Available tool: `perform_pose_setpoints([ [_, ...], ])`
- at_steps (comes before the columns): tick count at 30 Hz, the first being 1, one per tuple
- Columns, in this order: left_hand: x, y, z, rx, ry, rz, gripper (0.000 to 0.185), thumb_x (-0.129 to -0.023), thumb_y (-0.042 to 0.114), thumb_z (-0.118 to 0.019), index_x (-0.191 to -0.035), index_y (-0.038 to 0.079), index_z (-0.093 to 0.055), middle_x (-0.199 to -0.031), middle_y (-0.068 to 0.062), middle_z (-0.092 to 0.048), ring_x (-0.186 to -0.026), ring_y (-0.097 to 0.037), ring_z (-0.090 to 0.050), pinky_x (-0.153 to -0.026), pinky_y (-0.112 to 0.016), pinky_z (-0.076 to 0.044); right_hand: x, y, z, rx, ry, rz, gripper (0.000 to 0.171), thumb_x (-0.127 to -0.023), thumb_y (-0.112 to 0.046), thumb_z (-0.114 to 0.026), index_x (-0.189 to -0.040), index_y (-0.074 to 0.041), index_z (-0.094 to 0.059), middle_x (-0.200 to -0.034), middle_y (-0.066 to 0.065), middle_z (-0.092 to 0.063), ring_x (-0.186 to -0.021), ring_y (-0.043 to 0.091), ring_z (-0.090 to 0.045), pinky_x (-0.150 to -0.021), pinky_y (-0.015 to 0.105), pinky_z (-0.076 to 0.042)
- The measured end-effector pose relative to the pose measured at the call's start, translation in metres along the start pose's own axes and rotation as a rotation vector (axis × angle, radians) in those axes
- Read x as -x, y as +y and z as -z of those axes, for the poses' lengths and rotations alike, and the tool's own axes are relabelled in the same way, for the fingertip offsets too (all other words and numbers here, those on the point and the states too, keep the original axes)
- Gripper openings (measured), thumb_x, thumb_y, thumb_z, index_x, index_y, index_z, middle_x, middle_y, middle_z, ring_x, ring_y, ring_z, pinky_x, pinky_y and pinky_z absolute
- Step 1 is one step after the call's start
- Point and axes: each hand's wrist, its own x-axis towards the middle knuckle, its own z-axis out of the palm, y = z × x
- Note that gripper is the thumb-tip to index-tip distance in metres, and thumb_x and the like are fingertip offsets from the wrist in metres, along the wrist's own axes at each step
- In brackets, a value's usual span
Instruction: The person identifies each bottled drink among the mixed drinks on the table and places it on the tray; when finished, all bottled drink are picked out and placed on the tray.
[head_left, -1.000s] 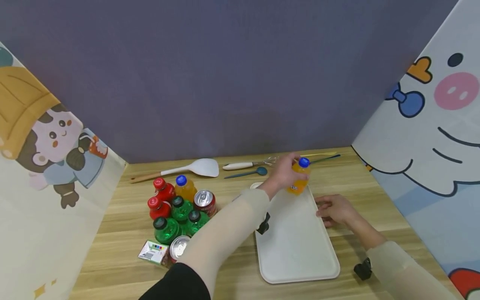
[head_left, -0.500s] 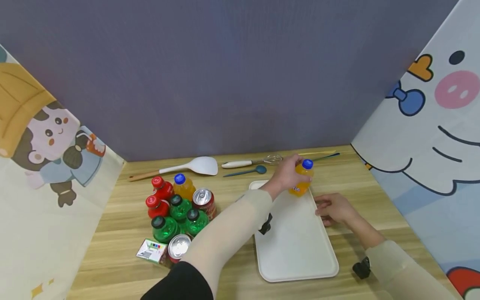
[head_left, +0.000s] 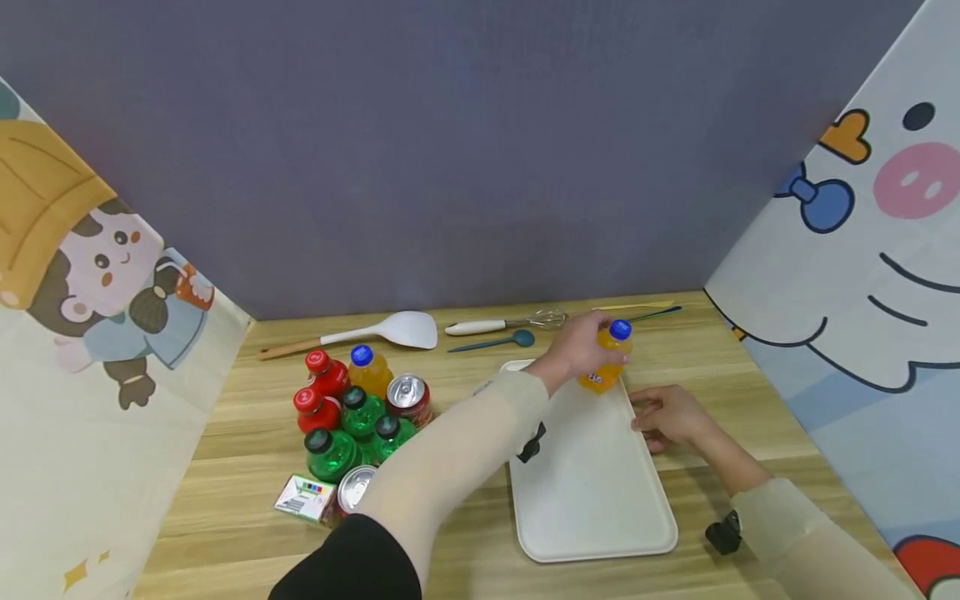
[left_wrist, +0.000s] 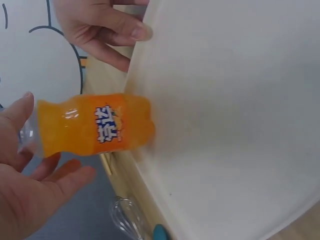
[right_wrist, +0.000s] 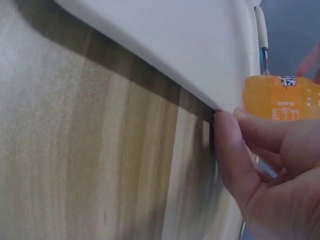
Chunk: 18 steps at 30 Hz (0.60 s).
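My left hand (head_left: 581, 346) is around the upper part of an orange soda bottle (left_wrist: 95, 125) with a blue cap (head_left: 620, 329). Its fingers look loosely spread about the bottle's neck. The bottle stands at the far right corner of a white rectangular tray (head_left: 592, 492); whether its base bears fully on the tray is hard to tell. With thumb and forefinger, my right hand (head_left: 671, 417) pinches the tray's right edge, as the right wrist view shows up close (right_wrist: 280, 160).
At the left stand red-capped bottles (head_left: 318, 408), green bottles (head_left: 333, 454), another orange bottle (head_left: 369, 371), cans (head_left: 408, 396) and a small carton (head_left: 306, 500). Along the back wall lie a white spatula (head_left: 405, 329), a whisk (head_left: 480, 327) and a blue spoon (head_left: 521, 338).
My left hand and the orange soda bottle have shifted slightly to the right over the tray's far corner. The right hand stays at the tray's edge.
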Motion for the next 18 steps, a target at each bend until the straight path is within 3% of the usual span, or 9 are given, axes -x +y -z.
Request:
perform_pose_setpoints([
  [5,0.003,0.008,0.010,-0.098,-0.054,-0.025,0.075,-0.089,0.044,-0.080,-0.151,0.014,-0.050,-0.146,-0.001,-0.060,-0.127,-0.016,-0.060,-0.108,-0.028,-0.049,-0.001,0.000,0.002,-0.013,-0.004,-0.001,0.056,-0.093,0.001,-0.071,-0.143,0.011,-0.049,-0.097,0.017,-0.072,-0.076,0.021,-0.072,-0.065,0.041,-0.064],
  [10,0.013,0.017,0.022,-0.176,-0.114,-0.037,0.091,-0.089,0.053,-0.077,-0.158,0.009,-0.038,-0.154,-0.003,-0.052,-0.139,-0.018,-0.052,-0.115,-0.029,-0.042,-0.001,-0.001,0.004,-0.008,-0.005,-0.007,0.057,-0.094,0.000,-0.071,-0.145,0.011,-0.047,-0.103,0.019,-0.071,-0.079,0.022,-0.073,-0.067,0.041,-0.064],
  [15,0.026,0.025,0.035,-0.163,-0.121,-0.076,0.089,-0.092,0.054,-0.072,-0.161,0.014,-0.032,-0.164,0.000,-0.038,-0.151,-0.017,-0.036,-0.122,-0.031,-0.034,0.000,0.000,0.002,-0.016,-0.006,-0.009,0.059,-0.093,0.000,-0.072,-0.145,0.011,-0.046,-0.103,0.019,-0.072,-0.078,0.022,-0.073,-0.066,0.041,-0.064],
  [18,0.035,0.030,0.048,-0.104,-0.136,-0.111,0.082,-0.094,0.050,-0.070,-0.160,0.018,-0.035,-0.162,0.003,-0.040,-0.148,-0.016,-0.040,-0.119,-0.032,-0.038,0.000,0.002,0.000,-0.030,-0.009,-0.019,0.060,-0.093,0.001,-0.071,-0.146,0.011,-0.046,-0.102,0.019,-0.072,-0.077,0.022,-0.072,-0.066,0.041,-0.064],
])
